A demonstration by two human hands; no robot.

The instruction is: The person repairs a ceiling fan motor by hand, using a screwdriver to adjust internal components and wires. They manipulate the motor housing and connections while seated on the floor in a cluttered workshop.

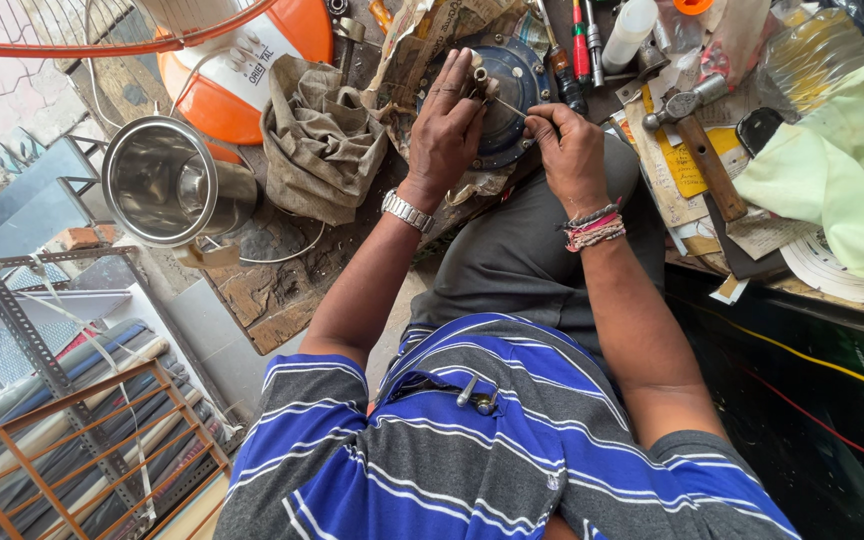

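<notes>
Round blue motor housing (pixel 517 95), dark and greasy, with a metal shaft at its centre; lies on the worn wooden workbench (pixel 272 290) near the bench's front edge, directly ahead of the person. Left hand (pixel 447 125): fingers extended and pressed down on the housing's left part beside the shaft, steadying it rather than clasping it; silver metal watch (pixel 407 211) on that wrist. Right hand (pixel 570 150): closed around a thin metal rod or tool (pixel 512 107) whose tip points toward the shaft at the housing's centre; coloured thread bands (pixel 594 228) on that wrist. Crumpled grey-brown cloth (pixel 322 135): on the bench just left of the housing, touching the left hand's side of the work area. Steel jar with handle (pixel 167 185): lying on its side at the bench's left edge, mouth open toward the camera. Orange and white appliance body (pixel 242 65): at the bench's far left corner, behind the cloth and jar. Screwdrivers with red and dark handles (pixel 577 50): at the bench's far edge, just behind the housing. Wooden-handled hammer (pixel 702 140): right of the right hand, resting on yellow and white papers (pixel 687 170). Pale green cloth (pixel 832 170): toward the bench's right edge, well apart from the hands. Person wears a blue, grey and white striped shirt (pixel 492 450).
</notes>
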